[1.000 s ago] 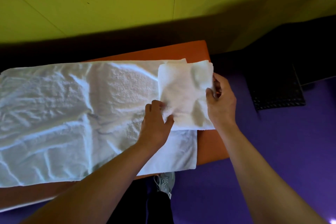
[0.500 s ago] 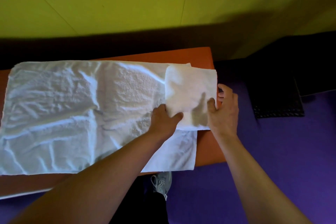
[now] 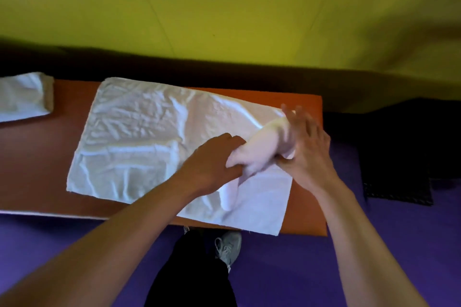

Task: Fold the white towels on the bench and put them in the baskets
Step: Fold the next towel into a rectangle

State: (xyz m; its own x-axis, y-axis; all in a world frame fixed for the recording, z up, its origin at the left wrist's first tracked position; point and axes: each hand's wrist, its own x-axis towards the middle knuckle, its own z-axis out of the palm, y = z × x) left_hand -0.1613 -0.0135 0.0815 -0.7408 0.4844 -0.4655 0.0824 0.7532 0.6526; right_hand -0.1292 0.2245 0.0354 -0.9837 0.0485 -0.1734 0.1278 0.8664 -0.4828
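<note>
A small folded white towel is lifted off the bench, blurred by motion. My left hand grips its near end with curled fingers. At its far right side my right hand presses against it with spread, fairly straight fingers. Beneath both hands a large white towel lies spread flat and wrinkled on the orange bench. Another white towel lies at the bench's far left, cut by the frame edge.
A dark mesh basket sits on the purple floor right of the bench. A yellow-green wall stands behind the bench. My shoe and dark trouser leg show below the bench's front edge.
The small folded towel lay flat on the big towel; now both hands have picked it up and bunched it. The view has shifted, showing more of the bench's left side.
</note>
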